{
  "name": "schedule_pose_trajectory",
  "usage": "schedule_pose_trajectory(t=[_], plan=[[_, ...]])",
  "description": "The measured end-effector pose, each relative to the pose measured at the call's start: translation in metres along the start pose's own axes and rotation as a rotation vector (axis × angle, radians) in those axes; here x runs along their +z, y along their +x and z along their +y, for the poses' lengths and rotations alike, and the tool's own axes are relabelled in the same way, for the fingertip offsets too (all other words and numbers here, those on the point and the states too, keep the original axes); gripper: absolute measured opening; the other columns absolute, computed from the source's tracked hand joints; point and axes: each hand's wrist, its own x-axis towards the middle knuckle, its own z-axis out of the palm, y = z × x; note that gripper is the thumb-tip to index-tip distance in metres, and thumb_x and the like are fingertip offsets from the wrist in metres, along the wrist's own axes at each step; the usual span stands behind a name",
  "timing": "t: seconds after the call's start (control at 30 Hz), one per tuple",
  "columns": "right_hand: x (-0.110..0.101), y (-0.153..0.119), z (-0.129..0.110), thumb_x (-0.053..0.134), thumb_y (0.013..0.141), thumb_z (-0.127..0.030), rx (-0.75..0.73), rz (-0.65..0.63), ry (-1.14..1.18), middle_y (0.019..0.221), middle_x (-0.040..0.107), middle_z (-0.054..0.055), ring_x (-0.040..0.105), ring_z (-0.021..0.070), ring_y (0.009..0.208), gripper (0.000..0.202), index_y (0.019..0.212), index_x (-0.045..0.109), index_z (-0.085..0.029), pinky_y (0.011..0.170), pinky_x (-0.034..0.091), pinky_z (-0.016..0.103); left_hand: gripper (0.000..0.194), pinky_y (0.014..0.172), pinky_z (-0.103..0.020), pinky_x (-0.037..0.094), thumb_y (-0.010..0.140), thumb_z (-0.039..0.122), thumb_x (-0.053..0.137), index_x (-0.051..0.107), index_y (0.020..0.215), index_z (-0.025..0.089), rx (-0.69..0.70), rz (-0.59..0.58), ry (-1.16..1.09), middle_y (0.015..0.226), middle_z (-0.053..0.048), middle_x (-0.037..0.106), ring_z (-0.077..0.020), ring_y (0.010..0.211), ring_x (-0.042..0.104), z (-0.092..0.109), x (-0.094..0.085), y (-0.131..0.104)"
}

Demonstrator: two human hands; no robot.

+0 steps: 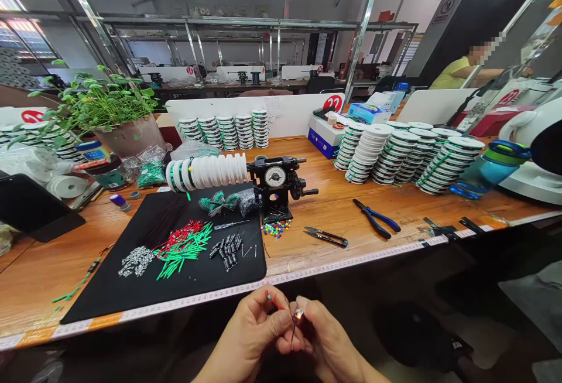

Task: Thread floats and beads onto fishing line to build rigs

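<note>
My left hand [252, 330] and my right hand [325, 336] meet below the front edge of the wooden table [395, 213]. Between their fingertips they pinch a thin dark line with a small red and green float piece [273, 300] and a tiny shiny part [298, 313]. On the black mat [132, 289] lie green sticks [184, 251], red sticks [180, 233], small black tubes [226, 248] and a heap of silver parts [136, 260]. A black winding machine [276, 187] holds a row of white spools [206, 172].
Stacks of white spools [404, 157] stand at the right, more stacks [228, 131] at the back. Black snips [325, 236], blue-handled pliers [377, 219], coloured beads [276, 229], a potted plant [109, 113] and a blue bottle [492, 166] rest on the table. A person in yellow [456, 72] sits far right.
</note>
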Motion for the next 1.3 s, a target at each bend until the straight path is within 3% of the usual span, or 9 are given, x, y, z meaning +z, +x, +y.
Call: schedule_pose_trajectory(t=[0.33,0.53,0.67,0.93,1.3], plan=[[-0.001,0.001,0.005,0.065,0.076,-0.077,0.014,0.038,0.004,0.052,0.056,0.001,0.037,0.0082,0.047,0.065,0.058,0.061,-0.015,0.048,0.023,0.021,0.040,0.064,-0.027,0.048,0.071,0.045,0.088,0.060,0.075,0.016,0.021,0.005,0.016,0.057,-0.001,0.063,-0.0154,0.058,0.062,-0.002,0.000,0.002],[0.000,0.003,0.006,0.064,0.078,-0.075,0.008,0.037,0.007,0.053,0.057,0.002,0.033,0.0071,0.046,0.064,0.058,0.062,-0.014,0.047,0.021,0.021,0.040,0.058,-0.023,0.043,0.072,0.044,0.088,0.061,0.075,0.016,0.015,0.022,0.002,0.056,0.000,0.063,-0.0155,0.058,0.063,0.001,0.003,0.002],[0.001,0.003,0.005,0.065,0.076,-0.075,0.011,0.043,0.017,0.053,0.057,0.001,0.035,0.0076,0.046,0.063,0.059,0.061,-0.015,0.048,0.022,0.022,0.040,0.065,-0.028,0.049,0.072,0.045,0.088,0.060,0.075,0.017,0.021,0.009,0.008,0.055,0.000,0.061,-0.0167,0.060,0.063,-0.001,0.001,0.002],[0.003,0.004,0.002,0.067,0.074,-0.076,0.010,0.075,0.031,0.053,0.055,0.001,0.035,0.0079,0.047,0.064,0.059,0.062,-0.014,0.048,0.021,0.022,0.040,0.060,-0.022,0.043,0.073,0.045,0.087,0.060,0.077,0.016,0.025,0.014,-0.013,0.060,-0.001,0.065,-0.0107,0.055,0.057,0.000,0.002,0.005],[0.003,0.005,-0.001,0.063,0.080,-0.073,-0.028,0.001,0.048,0.053,0.053,0.001,0.031,0.0084,0.048,0.063,0.059,0.065,-0.013,0.049,0.021,0.023,0.039,0.063,-0.026,0.048,0.072,0.044,0.088,0.060,0.075,0.016,0.018,0.015,-0.037,0.057,0.000,0.063,-0.0148,0.057,0.062,0.004,0.007,0.004]])
